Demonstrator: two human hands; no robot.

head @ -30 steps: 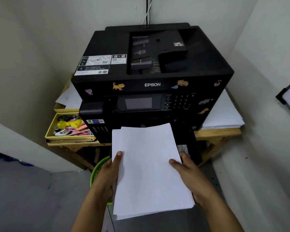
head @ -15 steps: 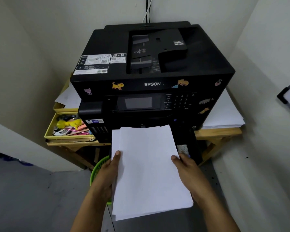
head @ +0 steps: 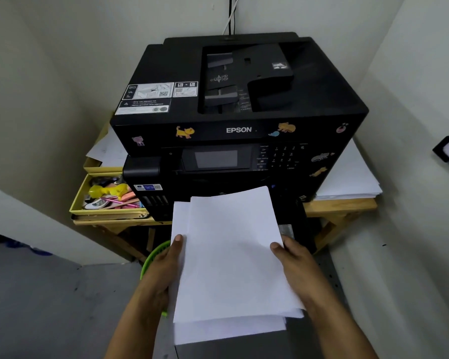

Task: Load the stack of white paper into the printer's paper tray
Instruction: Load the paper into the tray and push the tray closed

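A stack of white paper (head: pixel 231 255) lies level in front of the black Epson printer (head: pixel 239 104), its far edge just below the control panel. My left hand (head: pixel 163 268) grips the stack's left edge with the thumb on top. My right hand (head: pixel 293 263) grips the right edge the same way. The sheets are slightly fanned, with lower sheets showing at the left and near edges. A pulled-out black paper tray (head: pixel 296 224) shows only as a strip to the right of the stack; the rest is hidden under the paper.
The printer stands on a wooden table (head: pixel 340 206) in a corner between walls. A yellow tray of stationery (head: pixel 106 195) sits at its left, a pile of white sheets (head: pixel 353 182) at its right. A green basket (head: pixel 153 257) sits below the table.
The stack and both hands have shifted slightly forward toward the printer's front and a little lower. The grip is unchanged.
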